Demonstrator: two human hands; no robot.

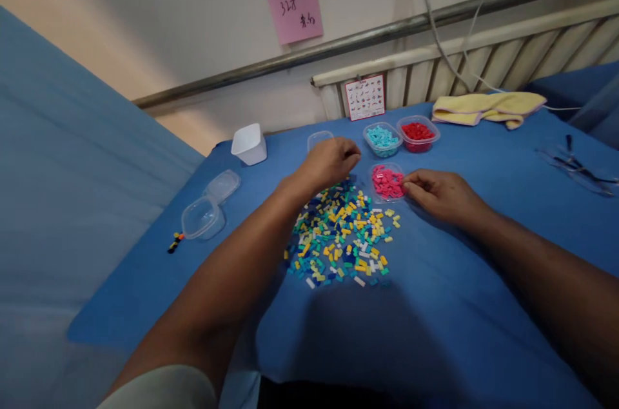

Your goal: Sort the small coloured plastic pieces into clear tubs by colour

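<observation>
Pink bricks (387, 182) sit in a clear tub (387, 200) just past the far right part of the mixed pile (338, 235). On the tub's side away from the pile, my right hand (438, 195) has its grip gathered close; my left hand (331, 160) curls at the pile's far edge, and I cannot tell whether either pinches anything. I judge a light touch on the tub and picking from the pile's loose fringe best.
</observation>
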